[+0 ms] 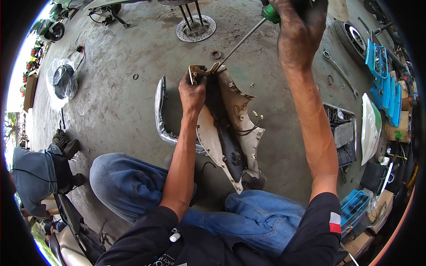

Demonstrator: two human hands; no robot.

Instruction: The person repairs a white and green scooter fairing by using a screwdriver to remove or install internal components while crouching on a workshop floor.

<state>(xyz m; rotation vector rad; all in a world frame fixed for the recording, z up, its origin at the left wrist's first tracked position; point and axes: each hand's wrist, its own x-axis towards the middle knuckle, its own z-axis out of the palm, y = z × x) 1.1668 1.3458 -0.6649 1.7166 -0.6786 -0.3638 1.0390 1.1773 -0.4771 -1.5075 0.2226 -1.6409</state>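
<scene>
Between my knees stands a scooter body panel (243, 114), dirty white on its inner side with a dark middle strip and a few loose wires. My left hand (193, 92) grips its far end, fingers curled round the edge. Raised at the upper right, my right hand (301, 39) is closed round the green handle of a long screwdriver (243, 42). The shaft slants down to the panel's far end beside my left fingers. Its tip is hard to make out there. Dark grime covers both hands, and the right one is slightly blurred.
A curved silver trim piece (160, 117) lies left of the panel. Beyond are a ring (216, 54) and a disc-based stand (196, 29). To the right lie a long wrench (341, 73), a tool tray (353, 153) and blue crates (392, 95). Another person (34, 170) is at left.
</scene>
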